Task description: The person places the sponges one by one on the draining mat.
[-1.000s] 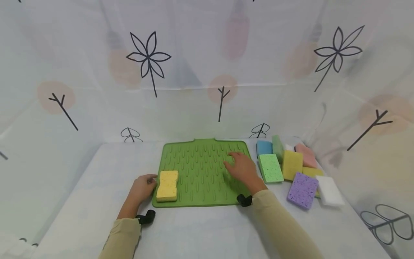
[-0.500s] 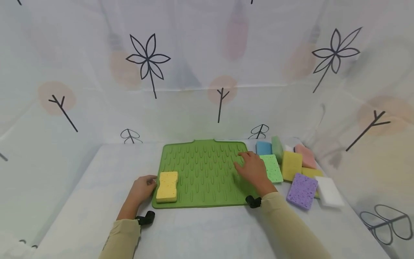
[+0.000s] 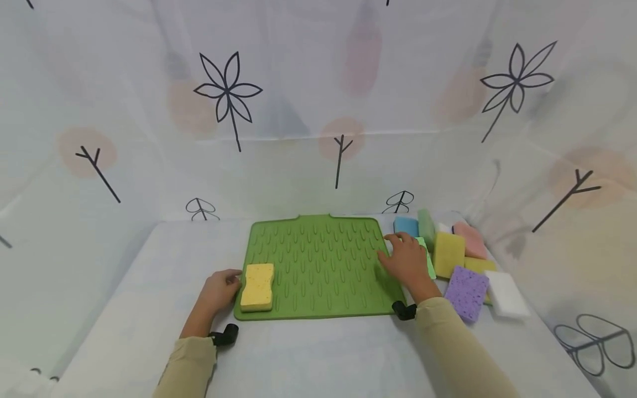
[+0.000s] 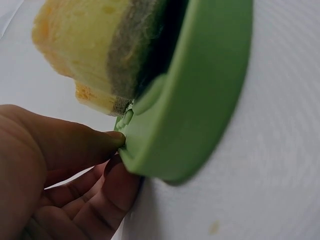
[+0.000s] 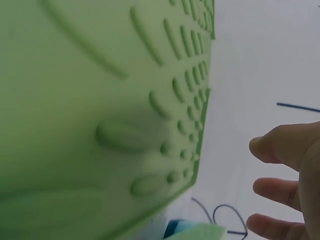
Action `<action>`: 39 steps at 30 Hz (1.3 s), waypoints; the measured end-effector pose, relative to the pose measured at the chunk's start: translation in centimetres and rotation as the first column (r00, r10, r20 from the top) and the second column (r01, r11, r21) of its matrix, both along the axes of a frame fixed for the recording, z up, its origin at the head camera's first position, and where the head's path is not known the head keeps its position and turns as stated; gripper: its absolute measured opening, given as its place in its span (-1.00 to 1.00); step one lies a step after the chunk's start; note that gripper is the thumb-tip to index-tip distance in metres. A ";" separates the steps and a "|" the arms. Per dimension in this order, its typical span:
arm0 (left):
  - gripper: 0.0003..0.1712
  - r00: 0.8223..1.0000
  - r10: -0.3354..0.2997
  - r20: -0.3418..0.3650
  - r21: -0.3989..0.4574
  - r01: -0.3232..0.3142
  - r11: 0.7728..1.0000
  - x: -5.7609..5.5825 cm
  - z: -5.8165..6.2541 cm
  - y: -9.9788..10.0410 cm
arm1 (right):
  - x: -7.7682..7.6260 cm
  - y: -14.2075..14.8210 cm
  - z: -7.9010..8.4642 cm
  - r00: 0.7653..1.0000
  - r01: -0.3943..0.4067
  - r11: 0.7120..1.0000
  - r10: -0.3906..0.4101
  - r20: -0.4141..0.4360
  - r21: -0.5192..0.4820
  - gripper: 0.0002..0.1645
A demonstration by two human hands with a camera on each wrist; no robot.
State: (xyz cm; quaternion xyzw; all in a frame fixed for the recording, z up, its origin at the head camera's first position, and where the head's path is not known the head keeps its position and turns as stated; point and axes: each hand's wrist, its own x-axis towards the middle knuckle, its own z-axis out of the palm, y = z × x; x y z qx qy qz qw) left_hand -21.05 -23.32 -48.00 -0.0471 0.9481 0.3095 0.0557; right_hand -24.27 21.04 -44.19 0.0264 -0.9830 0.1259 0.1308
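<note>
A green ridged silicone mat [image 3: 318, 265] lies flat on the white cloth. On its near left corner sits a yellow wavy-sided sponge [image 3: 257, 287]; the left wrist view shows a greyish layer under its yellow foam [image 4: 82, 42]. My left hand [image 3: 219, 290] pinches the mat's left rim, thumb above and a finger beneath. Over the mat's right edge hovers my right hand [image 3: 405, 260], fingers spread and holding nothing. It partly covers a light green sponge [image 3: 429, 261]. In the right wrist view, the fingers [image 5: 277, 192] are apart from the mat.
Right of the mat lies a group of sponges: blue [image 3: 406, 226], upright green [image 3: 426, 226], yellow [image 3: 449, 254], pink [image 3: 470, 240], purple [image 3: 468, 294] and white [image 3: 507, 294]. White printed cloth [image 3: 298, 182] rises as a wall behind and at both sides.
My right hand has moved right, from above the mat to its right edge, now covering part of the light green sponge. The left hand, mat and yellow sponge stay put.
</note>
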 end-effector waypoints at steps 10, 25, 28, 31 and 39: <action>-0.55 1.000 0.005 0.025 0.011 -0.005 1.000 -0.1 0.0 0.0 | 0.1 2.1 -0.1 0.997 0.041 0.999 -0.043 0.069 0.024 -0.31; -0.55 1.000 0.015 0.023 0.029 -0.016 0.999 -0.2 -0.3 -0.1 | 0.3 3.4 -0.6 0.982 0.072 0.997 -0.069 0.177 -0.012 -0.29; -0.56 1.000 0.018 0.025 0.031 -0.019 0.999 -0.2 -0.3 -0.1 | 0.3 3.5 -0.4 0.982 0.063 0.998 -0.058 0.182 -0.022 -0.29; -0.56 0.999 0.016 0.034 0.032 -0.017 0.999 -0.1 -0.4 -0.2 | 0.4 3.6 -0.4 0.980 0.058 0.998 -0.052 0.190 -0.028 -0.29; -0.55 0.999 0.028 0.034 0.044 -0.030 0.999 -0.1 -0.3 0.0 | 0.4 4.0 -0.2 0.987 0.057 0.998 -0.052 0.150 -0.033 -0.31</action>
